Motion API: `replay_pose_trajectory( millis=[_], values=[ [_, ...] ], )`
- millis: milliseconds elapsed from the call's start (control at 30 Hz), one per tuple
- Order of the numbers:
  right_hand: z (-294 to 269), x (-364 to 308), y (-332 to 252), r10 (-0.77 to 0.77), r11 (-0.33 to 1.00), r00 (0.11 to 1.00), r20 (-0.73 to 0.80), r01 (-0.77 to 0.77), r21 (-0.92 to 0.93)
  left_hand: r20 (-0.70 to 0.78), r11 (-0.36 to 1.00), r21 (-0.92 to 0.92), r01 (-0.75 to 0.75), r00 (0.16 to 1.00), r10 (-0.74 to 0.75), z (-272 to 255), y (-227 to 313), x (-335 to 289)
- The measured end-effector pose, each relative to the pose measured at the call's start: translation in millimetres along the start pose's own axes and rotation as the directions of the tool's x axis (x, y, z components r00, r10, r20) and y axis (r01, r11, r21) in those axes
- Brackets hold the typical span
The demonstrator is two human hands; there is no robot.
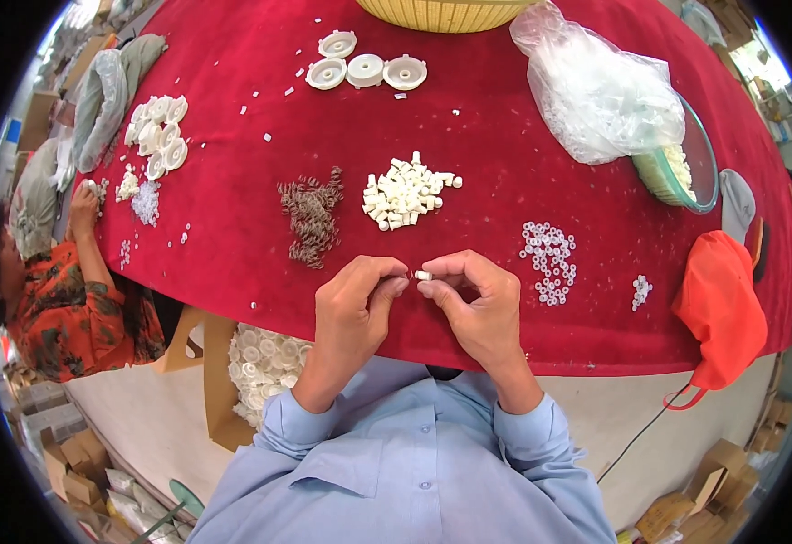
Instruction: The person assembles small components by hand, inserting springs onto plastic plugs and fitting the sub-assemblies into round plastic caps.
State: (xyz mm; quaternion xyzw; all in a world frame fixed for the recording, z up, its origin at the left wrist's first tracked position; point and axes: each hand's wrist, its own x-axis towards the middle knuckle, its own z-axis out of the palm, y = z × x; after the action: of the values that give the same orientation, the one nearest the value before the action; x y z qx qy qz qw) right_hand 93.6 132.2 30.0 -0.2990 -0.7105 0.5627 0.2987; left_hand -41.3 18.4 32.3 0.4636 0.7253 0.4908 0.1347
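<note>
Over the near edge of the red cloth, my hands meet fingertip to fingertip. My right hand pinches a small cream plastic plug between thumb and forefinger. Close beside it, my left hand has thumb and forefinger closed together; anything in them is too small to make out. Beyond my hands lies a heap of similar cream plugs. To its left is a tangled pile of brown coil springs. Small translucent rings lie spread to the right of my right hand, with a smaller cluster of rings further right.
White round plastic parts sit at the far side. A clear plastic bag leans on a green bowl. A red cap hangs over the right edge. A co-worker sits left. A cardboard box of white parts stands below.
</note>
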Motion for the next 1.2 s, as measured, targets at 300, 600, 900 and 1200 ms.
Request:
replay_pose_trajectory(
  millis=[300,600,900,1200],
  values=[
    [-8,-11,6,0.072,0.941,0.994,0.086,-0.096,0.326,0.105,0.903,-0.37,0.22,0.975,-0.194,-6,4,-9],
    [-7,-15,-4,-0.229,0.963,0.973,0.03,0.221,0.153,0.305,0.694,-0.58,0.428,0.903,-0.302,-15,8,-16],
    [-5,-19,1,-0.224,0.965,0.972,0.067,0.212,0.152,0.269,0.719,-0.567,0.402,0.915,-0.3,-14,16,-22],
    [-5,-16,3,-0.201,0.97,0.941,0.274,0.151,0.191,0.464,0.979,-0.127,0.162,0.882,-0.086,-68,9,19]
  ],
)
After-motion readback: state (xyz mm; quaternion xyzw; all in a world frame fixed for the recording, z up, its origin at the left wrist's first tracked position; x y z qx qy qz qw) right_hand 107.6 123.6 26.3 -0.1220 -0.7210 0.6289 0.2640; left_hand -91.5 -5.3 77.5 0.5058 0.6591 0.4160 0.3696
